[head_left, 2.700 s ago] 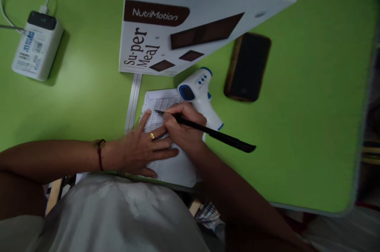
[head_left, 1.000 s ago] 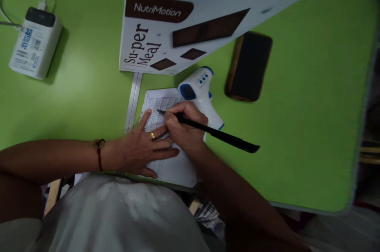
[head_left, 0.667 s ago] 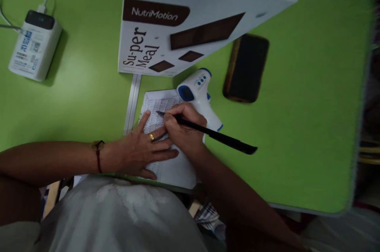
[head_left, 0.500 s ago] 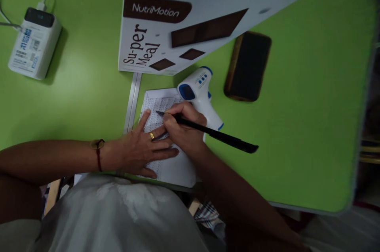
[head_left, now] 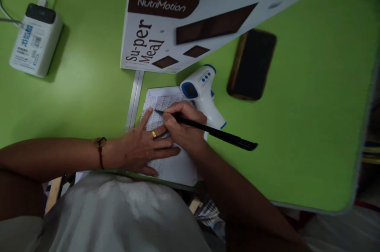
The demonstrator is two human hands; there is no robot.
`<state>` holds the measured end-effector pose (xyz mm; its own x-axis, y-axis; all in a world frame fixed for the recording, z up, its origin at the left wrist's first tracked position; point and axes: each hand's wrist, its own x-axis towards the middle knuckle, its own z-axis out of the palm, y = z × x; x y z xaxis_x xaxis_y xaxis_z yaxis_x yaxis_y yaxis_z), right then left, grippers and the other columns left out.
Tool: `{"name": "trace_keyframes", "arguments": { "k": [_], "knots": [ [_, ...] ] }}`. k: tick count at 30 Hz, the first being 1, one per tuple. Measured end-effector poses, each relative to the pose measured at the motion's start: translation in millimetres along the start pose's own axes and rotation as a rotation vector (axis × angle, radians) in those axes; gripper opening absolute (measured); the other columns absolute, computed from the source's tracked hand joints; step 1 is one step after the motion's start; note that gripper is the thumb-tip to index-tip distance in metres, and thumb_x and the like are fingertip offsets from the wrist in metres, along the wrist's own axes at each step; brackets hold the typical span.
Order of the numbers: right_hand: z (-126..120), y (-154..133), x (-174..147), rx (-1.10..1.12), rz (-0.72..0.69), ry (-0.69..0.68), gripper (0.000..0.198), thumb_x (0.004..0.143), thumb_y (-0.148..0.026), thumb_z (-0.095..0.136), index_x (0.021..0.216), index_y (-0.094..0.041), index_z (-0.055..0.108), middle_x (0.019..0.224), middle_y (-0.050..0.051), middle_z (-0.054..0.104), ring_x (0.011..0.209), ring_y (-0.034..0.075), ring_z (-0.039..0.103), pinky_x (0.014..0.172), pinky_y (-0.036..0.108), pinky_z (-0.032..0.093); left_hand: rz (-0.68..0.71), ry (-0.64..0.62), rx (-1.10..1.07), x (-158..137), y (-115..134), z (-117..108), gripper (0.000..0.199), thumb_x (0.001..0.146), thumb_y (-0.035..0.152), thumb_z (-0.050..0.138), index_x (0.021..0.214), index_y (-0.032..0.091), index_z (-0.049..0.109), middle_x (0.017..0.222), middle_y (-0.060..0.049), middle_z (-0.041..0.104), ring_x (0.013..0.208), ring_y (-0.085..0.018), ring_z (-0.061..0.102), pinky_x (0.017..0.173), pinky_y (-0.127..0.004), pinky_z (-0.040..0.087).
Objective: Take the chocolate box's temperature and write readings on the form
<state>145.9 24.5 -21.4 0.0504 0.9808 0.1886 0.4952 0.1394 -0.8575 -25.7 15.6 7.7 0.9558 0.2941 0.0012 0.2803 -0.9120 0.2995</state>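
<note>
My right hand (head_left: pixel 188 127) grips a black pen (head_left: pixel 222 135), its tip on a sheet of paper (head_left: pixel 178 167) covered partly in dense handwritten rows. Spread flat over the same paper, my left hand (head_left: pixel 151 143) wears a gold ring and has its fingers apart; the index fingertip lies close to the pen tip. Just beyond my right hand, a white and blue infrared thermometer (head_left: pixel 203 93) rests over the paper's upper right corner. Part of the writing is hidden under both hands.
A large white NutriMotion box (head_left: pixel 154 46) stands behind the paper. To its right lies a dark phone (head_left: pixel 252 63). A white power bank (head_left: pixel 37 44) with cables plugged in sits at the left on the green table (head_left: pixel 303 125). A metal strip (head_left: pixel 135 99) crosses the tabletop.
The pen tip has shifted slightly left relative to the paper, nearer my left index finger. The whole view has moved a little; both hands keep their poses.
</note>
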Motion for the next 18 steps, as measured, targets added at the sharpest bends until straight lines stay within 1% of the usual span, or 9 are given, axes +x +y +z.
{"name": "trace_keyframes", "arguments": {
  "k": [3, 7, 10, 14, 18],
  "knots": [
    [-0.7, -0.1, -0.1, -0.008, 0.009, -0.012, 0.010, 0.075, -0.021, 0.059, 0.066, -0.024, 0.058, 0.056, -0.007, 0.056, 0.052, 0.011, 0.052, 0.050, 0.024, 0.043, 0.001, 0.001, 0.000, -0.3, 0.3, -0.7, 0.070, 0.084, 0.065, 0.068, 0.143, 0.031, 0.052, 0.148, -0.005, 0.053, 0.144, -0.038, 0.038, 0.117, -0.076, 0.026],
    [-1.4, -0.5, -0.9, -0.016, 0.034, -0.030, 0.011, 0.075, -0.022, 0.059, 0.064, -0.024, 0.055, 0.055, -0.007, 0.054, 0.052, 0.012, 0.051, 0.050, 0.025, 0.042, -0.003, -0.007, 0.003, -0.2, 0.3, -1.0, 0.071, 0.082, 0.066, 0.069, 0.143, 0.033, 0.053, 0.150, -0.004, 0.052, 0.145, -0.038, 0.037, 0.118, -0.074, 0.026],
    [-1.2, -0.7, -1.2, -0.013, 0.029, -0.024, 0.012, 0.074, -0.021, 0.058, 0.063, -0.024, 0.055, 0.054, -0.007, 0.054, 0.052, 0.011, 0.051, 0.049, 0.024, 0.042, -0.002, -0.015, 0.002, 0.2, 0.2, -0.9, 0.074, 0.082, 0.066, 0.069, 0.144, 0.031, 0.051, 0.149, -0.004, 0.052, 0.145, -0.037, 0.036, 0.118, -0.076, 0.024],
    [-0.9, -1.0, -0.4, -0.026, 0.030, 0.018, 0.009, 0.073, -0.021, 0.057, 0.065, -0.024, 0.057, 0.055, -0.007, 0.056, 0.051, 0.011, 0.051, 0.048, 0.025, 0.042, -0.002, -0.036, -0.005, 0.4, 0.1, -1.3, 0.072, 0.085, 0.065, 0.066, 0.145, 0.029, 0.050, 0.149, -0.006, 0.052, 0.144, -0.039, 0.037, 0.117, -0.079, 0.023],
    [-1.7, -1.4, 0.4, -0.012, 0.002, -0.010, 0.011, 0.074, -0.019, 0.057, 0.064, -0.024, 0.056, 0.053, -0.008, 0.054, 0.049, 0.011, 0.049, 0.047, 0.024, 0.041, 0.005, -0.032, -0.002, 0.6, 0.1, -1.3, 0.071, 0.085, 0.066, 0.066, 0.144, 0.031, 0.050, 0.149, -0.006, 0.052, 0.144, -0.039, 0.037, 0.117, -0.077, 0.023]
  ]
}}
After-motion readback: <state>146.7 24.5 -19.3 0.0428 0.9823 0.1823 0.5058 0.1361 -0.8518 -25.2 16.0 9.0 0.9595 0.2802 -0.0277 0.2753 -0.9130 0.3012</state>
